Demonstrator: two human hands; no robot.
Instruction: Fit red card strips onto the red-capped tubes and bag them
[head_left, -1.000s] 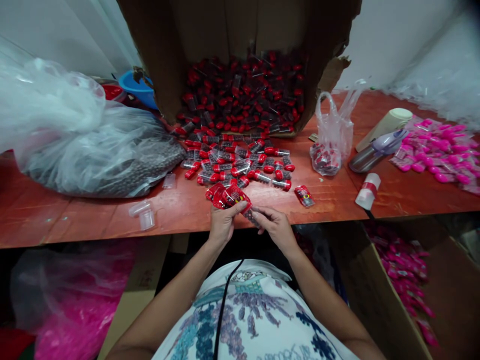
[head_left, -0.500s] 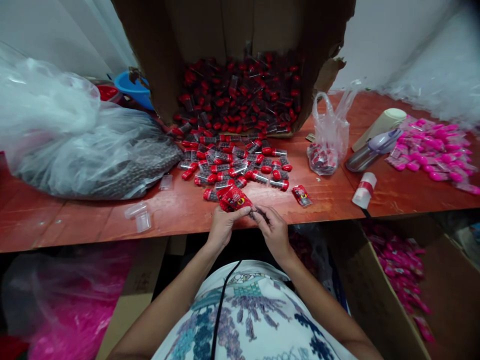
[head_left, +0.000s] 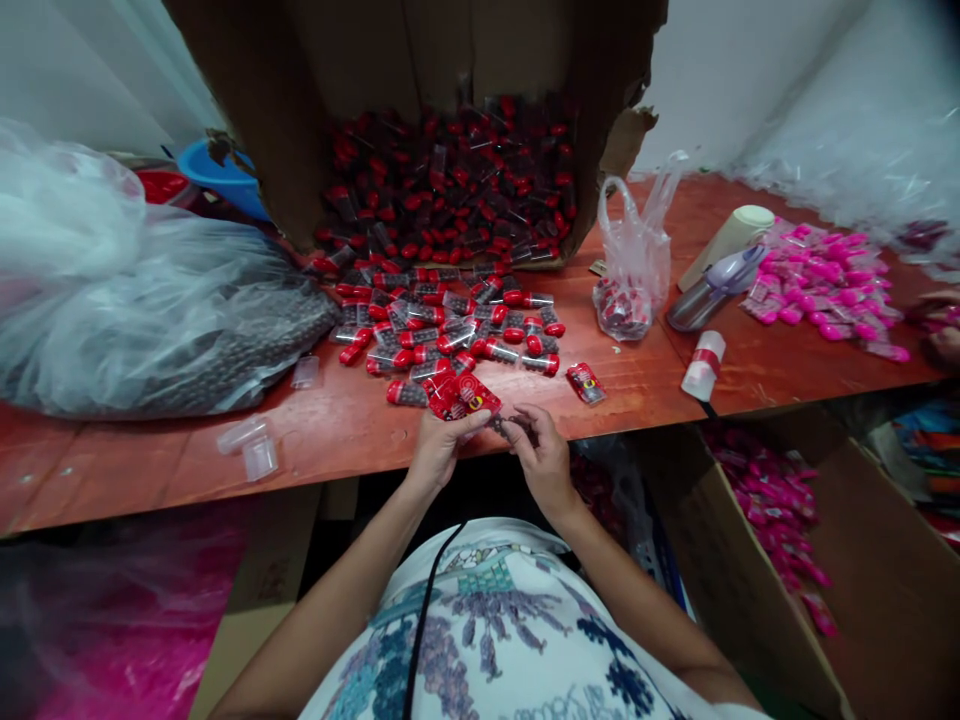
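At the front edge of the red wooden table point(head_left: 352, 425) my left hand point(head_left: 439, 445) grips a bunch of red printed packets point(head_left: 463, 395). My right hand point(head_left: 540, 450) is closed beside it, its fingers pinching a small dark tube point(head_left: 511, 425) that reaches toward the packets. Just beyond my hands lies a spread of clear tubes with red caps point(head_left: 450, 325), spilling out of a tipped cardboard box point(head_left: 450, 150) full of the same tubes. One loose red packet point(head_left: 586, 383) lies on the table to the right of my hands.
A large clear bag of dark beads point(head_left: 150, 320) fills the left of the table, with empty clear tubes point(head_left: 251, 445) near it. On the right stand a small plastic bag point(head_left: 634, 270), a purple tool point(head_left: 716, 285), a tape roll point(head_left: 701, 365) and pink packets point(head_left: 825, 285). A box of pink items point(head_left: 772, 500) sits below.
The view has swung slightly to the right and everything slid left in frame. My hands stay together at the table edge, the right fingers working closer to the packets.
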